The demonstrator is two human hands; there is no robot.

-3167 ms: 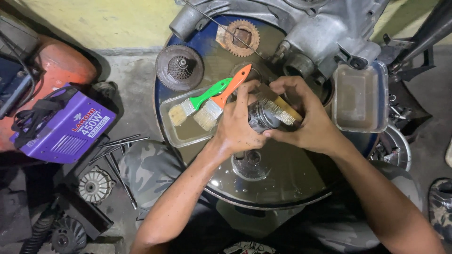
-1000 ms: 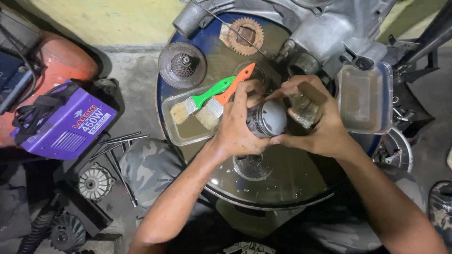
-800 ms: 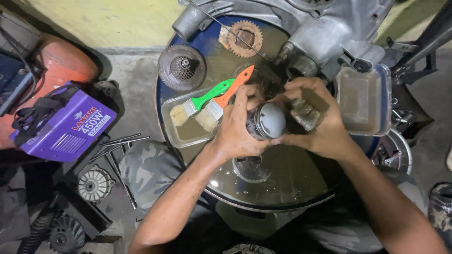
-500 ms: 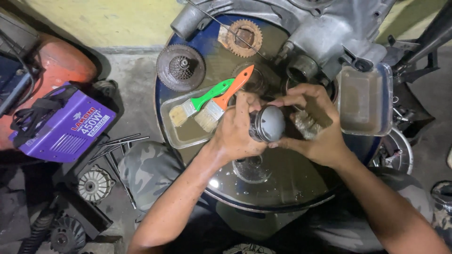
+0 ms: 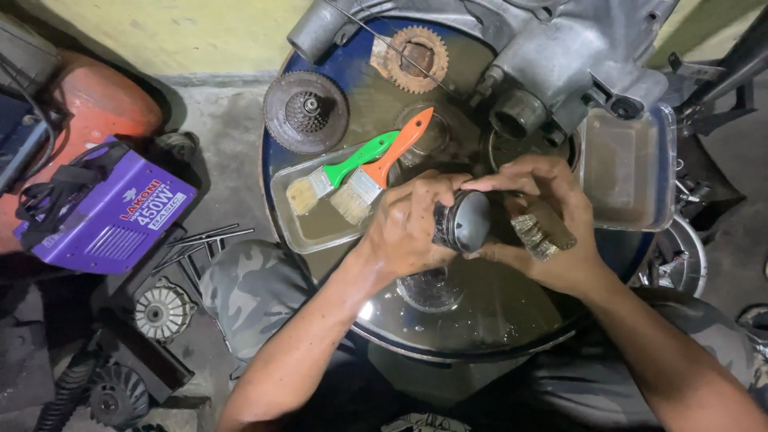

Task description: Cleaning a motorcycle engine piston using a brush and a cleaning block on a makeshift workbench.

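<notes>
1. The left hand [image 5: 408, 228] grips a round grey metal piston [image 5: 462, 222], its fingers closed around the ribbed side; the domed crown faces the right hand [image 5: 544, 216]; the piston is held just above the glossy round blue drum top [image 5: 496, 320] that serves as a desk.
2. The right hand's fingers are curled; the thumb and fingertips touch the piston's crown, and a small wire brush with a wooden back [image 5: 540, 232] is tucked under the palm.
3. To do this well, I'd judge, the left hand should keep the piston clamped steady and turn it bit by bit; the right should work over the crown and grooves evenly, above the drum so that grime falls there.
4. Beside them a shallow clear plastic tray [image 5: 308, 232] holds a green-handled paintbrush [image 5: 340, 170] and an orange-handled paintbrush [image 5: 384, 164]; a grey metal engine casing [image 5: 560, 56] lies at the far edge.
5. Against the frame three seconds earlier, the piston now shows its crown plainly; then the hands covered it and the brush's wooden back lay on top; both paintbrushes lie unchanged.
</notes>
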